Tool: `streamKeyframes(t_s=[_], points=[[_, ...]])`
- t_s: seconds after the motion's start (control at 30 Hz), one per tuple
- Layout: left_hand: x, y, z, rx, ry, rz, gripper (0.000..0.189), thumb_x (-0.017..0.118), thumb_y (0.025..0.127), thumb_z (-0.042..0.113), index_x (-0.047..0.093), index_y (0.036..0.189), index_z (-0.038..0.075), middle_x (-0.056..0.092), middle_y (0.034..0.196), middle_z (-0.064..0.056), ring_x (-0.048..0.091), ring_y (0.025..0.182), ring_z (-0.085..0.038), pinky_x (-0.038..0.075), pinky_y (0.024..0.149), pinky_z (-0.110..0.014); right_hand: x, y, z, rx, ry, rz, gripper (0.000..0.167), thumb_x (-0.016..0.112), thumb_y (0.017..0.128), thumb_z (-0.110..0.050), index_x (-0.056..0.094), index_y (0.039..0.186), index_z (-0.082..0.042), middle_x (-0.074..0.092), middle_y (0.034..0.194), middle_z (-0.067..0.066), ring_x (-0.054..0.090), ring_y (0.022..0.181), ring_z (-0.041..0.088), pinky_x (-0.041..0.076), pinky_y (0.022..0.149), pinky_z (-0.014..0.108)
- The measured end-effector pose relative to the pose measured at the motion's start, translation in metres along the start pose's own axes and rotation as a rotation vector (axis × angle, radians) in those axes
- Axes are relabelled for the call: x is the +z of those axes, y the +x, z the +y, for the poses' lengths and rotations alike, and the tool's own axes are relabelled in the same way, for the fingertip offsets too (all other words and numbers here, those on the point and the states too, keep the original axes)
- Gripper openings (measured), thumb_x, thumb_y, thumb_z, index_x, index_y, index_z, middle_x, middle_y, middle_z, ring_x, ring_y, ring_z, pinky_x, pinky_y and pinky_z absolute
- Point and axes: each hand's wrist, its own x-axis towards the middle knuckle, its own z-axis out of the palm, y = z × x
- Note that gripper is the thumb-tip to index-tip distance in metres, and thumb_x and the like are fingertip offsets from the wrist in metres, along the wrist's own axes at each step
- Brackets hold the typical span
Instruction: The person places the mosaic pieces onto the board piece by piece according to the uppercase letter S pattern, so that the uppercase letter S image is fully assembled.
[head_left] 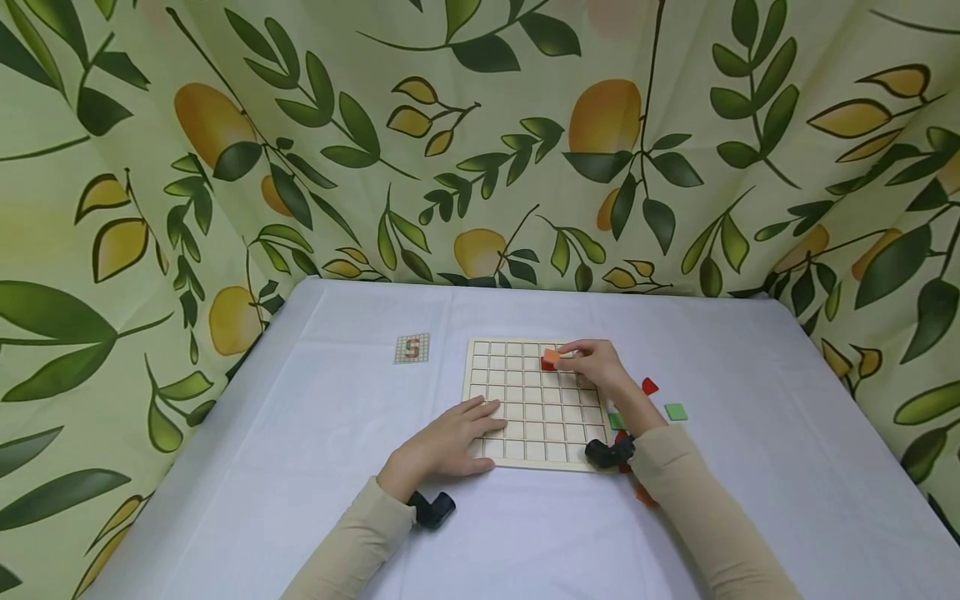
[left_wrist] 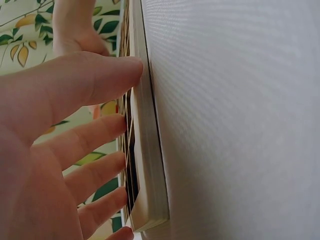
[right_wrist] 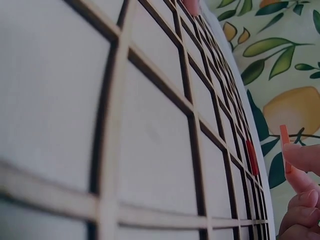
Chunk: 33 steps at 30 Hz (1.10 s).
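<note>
A pale wooden grid board (head_left: pixel 517 429) lies on the white table. My left hand (head_left: pixel 453 437) rests at its near left part, fingers spread over the grid; in the left wrist view the thumb (left_wrist: pixel 115 72) lies along the board's side edge. Between thumb and finger, my right hand (head_left: pixel 600 364) pinches an orange square tile (head_left: pixel 552 356) over the far part of the grid. Just below it in the head view, a red tile (head_left: pixel 547 365) sits in a cell. The right wrist view shows the orange tile (right_wrist: pixel 285 145) edge-on, apart from the red one (right_wrist: pixel 251 157).
To the right of the board lie loose tiles, among them a red piece (head_left: pixel 649 386), a green square (head_left: pixel 677 412) and an orange piece (head_left: pixel 645 497), some partly hidden by the right arm. A small pattern card (head_left: pixel 412 348) lies left of the board. A fruit-print curtain (head_left: pixel 480 167) hangs behind.
</note>
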Motion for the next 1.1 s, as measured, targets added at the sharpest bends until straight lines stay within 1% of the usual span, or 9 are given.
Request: streamKeyframes(t_s=[0.13,0.27,0.57,0.67,0.8,0.93,1.1], points=[[0.0,0.0,-0.001,0.001,0.0,0.002,0.056,0.066,0.086,0.033,0.052,0.139,0.017,0.038,0.156,-0.007,0.029,0.148,-0.032,0.031,0.121,-0.047,0.005,0.001,0.0,-0.041,-0.001,-0.003,0.036,0.071,0.085,-0.015,0.066,0.117,0.003,0.039,0.054,-0.009,0.031,0.052,0.008,0.033,0.052,0.023],[0.001,0.001,-0.001,-0.004,-0.005,0.0,0.057,0.066,0.086,0.033,0.052,0.139,0.017,0.037,0.157,-0.007,0.029,0.148,-0.032,0.031,0.12,-0.048,0.009,0.003,-0.001,-0.053,-0.009,-0.009,0.035,0.071,0.085,-0.013,0.066,0.116,0.004,0.038,0.055,-0.007,0.032,0.055,0.01,0.033,0.055,0.024],[0.002,0.002,-0.002,-0.007,-0.005,-0.004,0.057,0.066,0.086,0.032,0.052,0.139,0.017,0.037,0.157,-0.007,0.028,0.149,-0.032,0.03,0.12,-0.048,0.015,0.008,-0.007,-0.006,-0.03,0.014,0.035,0.074,0.081,-0.013,0.068,0.113,0.002,0.037,0.061,-0.005,0.035,0.063,0.012,0.03,0.054,0.023],[0.002,0.002,-0.002,-0.014,-0.01,-0.009,0.057,0.066,0.086,0.032,0.052,0.139,0.017,0.036,0.157,-0.006,0.028,0.149,-0.032,0.03,0.12,-0.049,0.017,0.009,-0.007,-0.01,-0.031,0.011,0.035,0.075,0.081,-0.013,0.069,0.113,0.001,0.037,0.061,-0.005,0.034,0.062,0.012,0.03,0.054,0.023],[0.001,0.002,-0.001,-0.021,-0.014,-0.011,0.057,0.066,0.087,0.033,0.052,0.139,0.018,0.036,0.158,-0.006,0.028,0.149,-0.031,0.03,0.121,-0.048,0.02,0.011,-0.005,-0.037,-0.028,0.004,0.035,0.075,0.081,-0.012,0.069,0.112,0.002,0.036,0.057,-0.006,0.032,0.057,0.01,0.03,0.052,0.022],[0.002,0.001,-0.001,-0.018,-0.005,-0.007,0.057,0.066,0.087,0.033,0.052,0.139,0.018,0.037,0.157,-0.006,0.028,0.149,-0.032,0.031,0.12,-0.048,0.023,0.014,-0.006,-0.038,-0.038,0.01,0.033,0.076,0.081,-0.013,0.07,0.11,0.001,0.035,0.053,-0.006,0.031,0.054,0.011,0.03,0.051,0.023],[0.003,0.001,-0.002,-0.021,-0.002,-0.007,0.057,0.066,0.087,0.033,0.052,0.139,0.018,0.037,0.157,-0.005,0.028,0.149,-0.031,0.031,0.12,-0.048,0.027,0.014,-0.011,-0.017,-0.062,0.027,0.034,0.077,0.078,-0.013,0.071,0.109,0.0,0.037,0.058,-0.005,0.035,0.065,0.014,0.031,0.057,0.024]])
